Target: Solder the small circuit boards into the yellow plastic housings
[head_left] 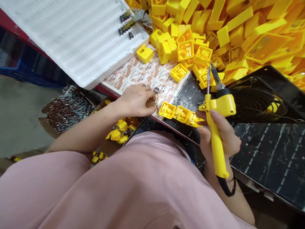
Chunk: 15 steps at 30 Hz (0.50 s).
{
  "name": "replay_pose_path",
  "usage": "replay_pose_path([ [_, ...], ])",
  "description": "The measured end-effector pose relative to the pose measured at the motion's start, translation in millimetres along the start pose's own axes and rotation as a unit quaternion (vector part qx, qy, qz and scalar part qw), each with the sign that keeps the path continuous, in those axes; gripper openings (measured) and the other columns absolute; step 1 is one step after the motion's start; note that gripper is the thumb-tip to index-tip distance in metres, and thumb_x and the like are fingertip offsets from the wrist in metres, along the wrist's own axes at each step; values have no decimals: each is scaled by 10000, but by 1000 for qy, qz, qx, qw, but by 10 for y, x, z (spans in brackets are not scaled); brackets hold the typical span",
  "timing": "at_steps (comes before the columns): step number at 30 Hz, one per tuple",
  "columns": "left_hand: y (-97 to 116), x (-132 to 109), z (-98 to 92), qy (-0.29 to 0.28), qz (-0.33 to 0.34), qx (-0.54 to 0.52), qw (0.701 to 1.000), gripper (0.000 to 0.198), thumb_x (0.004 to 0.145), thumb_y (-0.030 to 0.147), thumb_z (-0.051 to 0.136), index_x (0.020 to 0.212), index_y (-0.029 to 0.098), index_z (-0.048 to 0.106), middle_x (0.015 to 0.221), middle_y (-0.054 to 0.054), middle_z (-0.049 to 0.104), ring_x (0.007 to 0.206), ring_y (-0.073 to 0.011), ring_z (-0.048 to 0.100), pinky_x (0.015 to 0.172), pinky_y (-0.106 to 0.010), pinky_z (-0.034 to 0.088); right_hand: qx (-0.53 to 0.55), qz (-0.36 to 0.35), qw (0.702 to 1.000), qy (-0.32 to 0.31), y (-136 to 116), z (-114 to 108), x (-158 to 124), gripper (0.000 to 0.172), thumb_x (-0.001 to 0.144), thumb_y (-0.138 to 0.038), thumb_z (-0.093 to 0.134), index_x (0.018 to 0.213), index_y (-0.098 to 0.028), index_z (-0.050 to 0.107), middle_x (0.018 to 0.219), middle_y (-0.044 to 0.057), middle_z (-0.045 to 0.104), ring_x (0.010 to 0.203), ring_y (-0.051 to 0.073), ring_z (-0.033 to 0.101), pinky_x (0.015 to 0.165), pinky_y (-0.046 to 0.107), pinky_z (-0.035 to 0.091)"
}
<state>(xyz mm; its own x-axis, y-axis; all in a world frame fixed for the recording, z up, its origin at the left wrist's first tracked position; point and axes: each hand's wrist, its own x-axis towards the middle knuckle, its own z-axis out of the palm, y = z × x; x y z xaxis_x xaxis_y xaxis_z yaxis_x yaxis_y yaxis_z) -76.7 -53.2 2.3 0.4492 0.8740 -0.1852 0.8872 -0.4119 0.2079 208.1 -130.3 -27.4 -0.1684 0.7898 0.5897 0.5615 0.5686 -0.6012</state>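
Note:
My right hand (pixel 222 133) is wrapped round the yellow grip of a soldering gun (pixel 218 143), whose metal tip and thin feed tube point away from me. Three small open yellow housings (pixel 182 114) stand in a row at the table edge, the rightmost close to my right fingertips. Whether they touch is unclear. Left of the row, my left hand (pixel 140 100) has its fingers pinched together over the patterned sheet. At its fingertips are thin wires and a small round black part (pixel 156 90); the fingers partly hide the grip.
Yellow housings (pixel 186 47) lie heaped at the back right. A white foam tray (pixel 71 35) carries wired parts (pixel 133 24) at the back left. A black fan-like frame (pixel 264 95) stands right of the soldering gun. Below the left edge are boxes of small metal parts (pixel 69 109) and yellow pieces (pixel 120 128).

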Motion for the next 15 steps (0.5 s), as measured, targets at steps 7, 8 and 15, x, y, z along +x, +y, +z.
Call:
replay_pose_path([
  [7, -20, -87, 182, 98, 2, -201, 975, 214, 872, 335, 552, 940, 193, 697, 881, -32, 765, 823, -184, 718, 793, -296, 550, -55, -102, 990, -74, -9, 314, 322, 246, 989, -302, 721, 1227, -282, 661, 1001, 9, 791, 897, 184, 774, 923, 323, 616],
  [8, -22, -104, 199, 116, -3, -241, 964, 231, 880, 326, 550, 988, 187, 699, 909, -33, 778, 834, -174, 730, 786, -280, 556, -59, -112, 989, -81, -1, 364, 340, 259, 981, -360, 734, 1209, -272, 651, 1012, 25, 784, 937, 204, 768, 1005, 377, 594],
  [15, -56, -154, 243, 152, -9, -297, 943, 390, 912, 299, 551, 1218, 153, 743, 1019, -60, 824, 849, -170, 761, 802, -275, 586, -109, -123, 975, -152, 15, 593, 308, 275, 1046, -329, 621, 1306, -250, 576, 1027, 44, 762, 883, 193, 743, 1150, 488, 490],
])
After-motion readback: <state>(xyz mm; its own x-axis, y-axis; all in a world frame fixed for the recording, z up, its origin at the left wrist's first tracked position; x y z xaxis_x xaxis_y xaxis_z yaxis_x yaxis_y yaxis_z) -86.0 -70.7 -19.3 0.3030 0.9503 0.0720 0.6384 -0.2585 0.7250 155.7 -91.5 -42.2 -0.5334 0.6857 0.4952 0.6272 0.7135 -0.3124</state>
